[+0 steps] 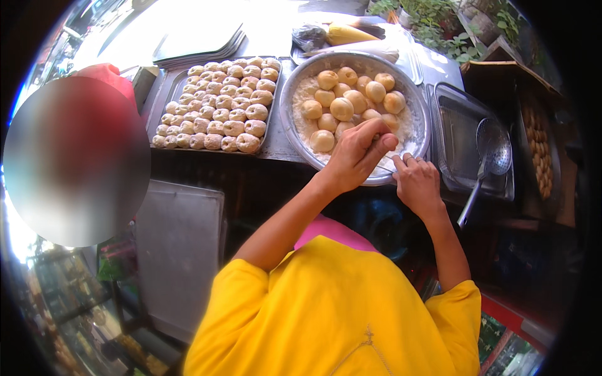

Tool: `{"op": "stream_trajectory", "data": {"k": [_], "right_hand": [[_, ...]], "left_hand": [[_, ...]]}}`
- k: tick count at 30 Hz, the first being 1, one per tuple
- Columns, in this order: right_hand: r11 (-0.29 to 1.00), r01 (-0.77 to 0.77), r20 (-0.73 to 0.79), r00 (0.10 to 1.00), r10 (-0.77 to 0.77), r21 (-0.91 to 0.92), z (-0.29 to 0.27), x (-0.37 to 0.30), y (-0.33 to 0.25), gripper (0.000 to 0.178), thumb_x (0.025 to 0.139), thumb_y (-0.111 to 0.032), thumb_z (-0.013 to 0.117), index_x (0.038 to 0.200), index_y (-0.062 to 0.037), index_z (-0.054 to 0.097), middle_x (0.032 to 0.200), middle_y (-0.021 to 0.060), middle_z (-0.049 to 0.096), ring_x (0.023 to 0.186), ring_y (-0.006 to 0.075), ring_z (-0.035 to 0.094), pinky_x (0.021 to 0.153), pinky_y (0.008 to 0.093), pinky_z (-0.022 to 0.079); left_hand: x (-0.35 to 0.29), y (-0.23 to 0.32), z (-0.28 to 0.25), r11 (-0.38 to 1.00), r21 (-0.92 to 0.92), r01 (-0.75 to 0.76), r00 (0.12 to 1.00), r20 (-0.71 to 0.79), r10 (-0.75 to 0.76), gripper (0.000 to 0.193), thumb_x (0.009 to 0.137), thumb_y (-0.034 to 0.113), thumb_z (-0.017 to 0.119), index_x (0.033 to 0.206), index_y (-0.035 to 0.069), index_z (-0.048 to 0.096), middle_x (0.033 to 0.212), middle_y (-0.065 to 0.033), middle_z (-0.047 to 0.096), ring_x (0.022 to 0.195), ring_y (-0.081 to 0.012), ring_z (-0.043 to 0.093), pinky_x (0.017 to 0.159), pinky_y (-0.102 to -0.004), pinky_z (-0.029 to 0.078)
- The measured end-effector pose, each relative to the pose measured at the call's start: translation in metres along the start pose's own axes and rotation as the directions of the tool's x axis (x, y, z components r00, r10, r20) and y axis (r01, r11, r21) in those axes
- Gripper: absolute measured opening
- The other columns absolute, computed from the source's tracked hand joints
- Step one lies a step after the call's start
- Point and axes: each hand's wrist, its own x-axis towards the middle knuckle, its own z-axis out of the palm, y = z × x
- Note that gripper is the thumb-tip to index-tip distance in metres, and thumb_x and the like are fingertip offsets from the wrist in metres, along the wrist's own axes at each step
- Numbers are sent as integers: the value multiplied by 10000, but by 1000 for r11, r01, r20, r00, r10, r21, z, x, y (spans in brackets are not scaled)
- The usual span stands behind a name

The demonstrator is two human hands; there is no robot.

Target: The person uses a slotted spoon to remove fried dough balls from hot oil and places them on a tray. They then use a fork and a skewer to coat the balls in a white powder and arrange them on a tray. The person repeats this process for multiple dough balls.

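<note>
Over the near rim of a wide metal bowl (287, 119), my left hand (359, 153) is closed, fingers curled and thumb on top. What sits inside its fist is hidden. Just right of it, my right hand (417, 183) pinches at the bowl's edge, a ring on one finger. A thin, straight, greyish thing (385, 167) shows between the two hands; its kind is too small to tell. Several round golden-brown buns (342, 109) lie in the bowl on white powder (406, 128). The buns nearest my left hand are partly covered by it.
Left of the bowl, a metal tray (174, 94) bears rows of powdered buns (234, 128). Right of it stand a rectangular pan (461, 135) with a perforated skimmer (500, 150) and a box (567, 144). Filled piping bags (351, 34) lie behind. A person (110, 70) is at left.
</note>
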Motion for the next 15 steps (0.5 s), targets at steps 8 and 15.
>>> {"op": "stream_trajectory", "data": {"k": [8, 15], "right_hand": [[987, 8, 51, 999, -16, 163, -12, 8, 16, 222, 762, -142, 628, 966, -60, 591, 871, 139, 592, 831, 340, 597, 723, 429, 464], [979, -29, -24, 999, 35, 204, -85, 36, 12, 300, 719, -65, 644, 1016, -39, 615, 891, 130, 613, 791, 331, 592, 707, 403, 449]], "left_hand": [[9, 43, -57, 999, 37, -32, 967, -251, 40, 167, 911, 149, 537, 824, 7, 536, 686, -28, 531, 618, -72, 479, 559, -216, 393], [-2, 21, -137, 847, -487, -214, 875, -480, -55, 117, 919, 118, 491, 916, 26, 564, 833, -2, 556, 733, -44, 458, 667, -194, 379]]}}
